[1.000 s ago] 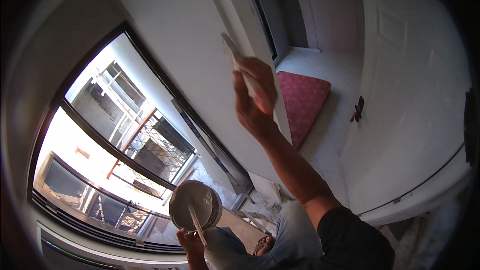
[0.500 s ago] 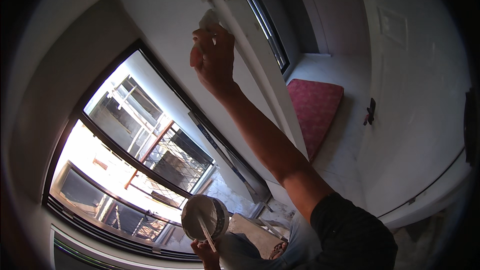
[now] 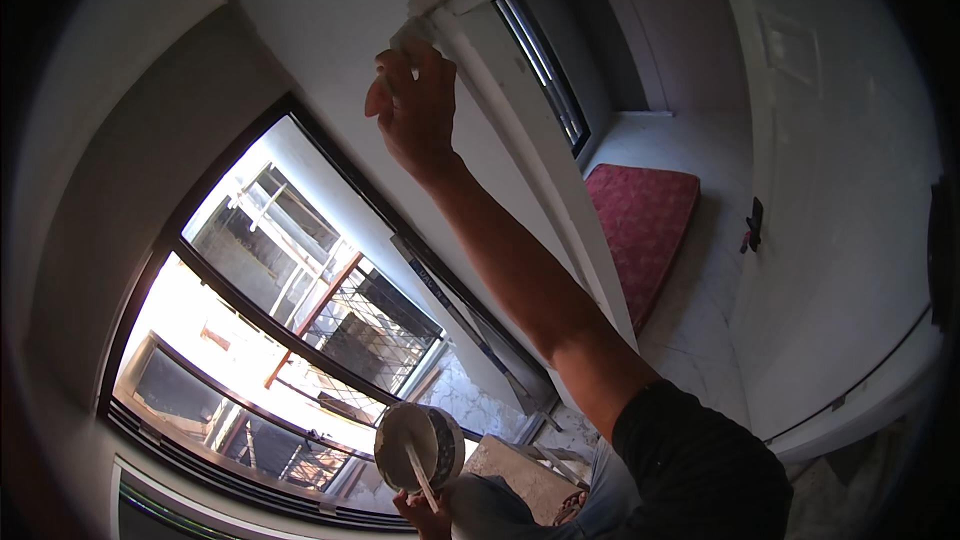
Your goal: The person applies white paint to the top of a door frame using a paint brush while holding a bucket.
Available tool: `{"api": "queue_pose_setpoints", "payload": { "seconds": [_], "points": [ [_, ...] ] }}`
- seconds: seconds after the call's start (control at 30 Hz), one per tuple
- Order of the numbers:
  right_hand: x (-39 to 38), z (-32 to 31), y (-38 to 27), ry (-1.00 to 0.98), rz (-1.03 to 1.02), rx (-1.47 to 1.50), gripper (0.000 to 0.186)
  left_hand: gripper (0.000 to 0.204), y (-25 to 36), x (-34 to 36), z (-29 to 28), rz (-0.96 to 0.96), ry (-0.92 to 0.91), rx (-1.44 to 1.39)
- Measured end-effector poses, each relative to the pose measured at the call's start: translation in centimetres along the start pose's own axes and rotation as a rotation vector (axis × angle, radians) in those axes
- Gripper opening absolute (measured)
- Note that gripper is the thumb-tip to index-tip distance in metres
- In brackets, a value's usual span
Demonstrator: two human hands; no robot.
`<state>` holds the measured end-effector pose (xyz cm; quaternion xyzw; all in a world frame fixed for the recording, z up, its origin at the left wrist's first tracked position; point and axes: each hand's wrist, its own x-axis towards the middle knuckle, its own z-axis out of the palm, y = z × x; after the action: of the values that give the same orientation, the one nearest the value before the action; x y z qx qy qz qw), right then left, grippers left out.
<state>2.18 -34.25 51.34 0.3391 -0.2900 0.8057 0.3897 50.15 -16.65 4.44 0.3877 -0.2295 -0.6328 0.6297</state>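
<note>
My right hand (image 3: 418, 115) is raised high, its fingers closed around a small whitish piece (image 3: 412, 36) whose exact kind I cannot make out. That piece is at the white wall (image 3: 330, 30), beside the top corner of the door frame (image 3: 480, 70). Low down, my left hand (image 3: 425, 514) grips a round tub (image 3: 448, 448) by its near side. The tub is tilted toward me, with greyish material coating its inside. A pale stick (image 3: 418, 468) leans in it and passes over the rim by my left fingers.
Left of me is a dark-framed window (image 3: 290, 325) with glass panes. Through the doorway lies a red mattress (image 3: 645, 230) on a pale floor. A white door (image 3: 840, 220) with a dark handle (image 3: 753, 226) stands at right. Below is a brownish board (image 3: 525, 475) near my legs.
The view has shifted slightly, so the window, mattress and tub appear a little farther right and lower. My right hand keeps its hold near the frame corner, and my left still holds the tub.
</note>
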Motion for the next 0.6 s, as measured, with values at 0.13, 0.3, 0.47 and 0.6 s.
{"api": "queue_pose_setpoints", "payload": {
  "seconds": [0.13, 0.3, 0.47, 0.6],
  "points": [
    [0.1, 0.5, 0.2, 0.008, -0.008, -0.037, 0.048, 0.082, 0.2, -0.4, 0.4, 0.023, 0.023, -0.006],
    [-0.3, 0.3, 0.4, 0.001, -0.001, -0.037, 0.048, 0.08, 0.0, 0.3, -0.6, 0.059, 0.065, 0.029],
    [-0.2, 0.3, 0.0, 0.008, 0.025, 0.003, 0.051, 0.078, 0.5, 1.3, -3.5, 0.03, 0.038, 0.037],
    [0.1, -0.1, 0.5, 0.022, 0.011, -0.025, 0.049, 0.078, 0.1, 0.3, 0.8, 0.019, 0.024, 0.028]
  ]
}}
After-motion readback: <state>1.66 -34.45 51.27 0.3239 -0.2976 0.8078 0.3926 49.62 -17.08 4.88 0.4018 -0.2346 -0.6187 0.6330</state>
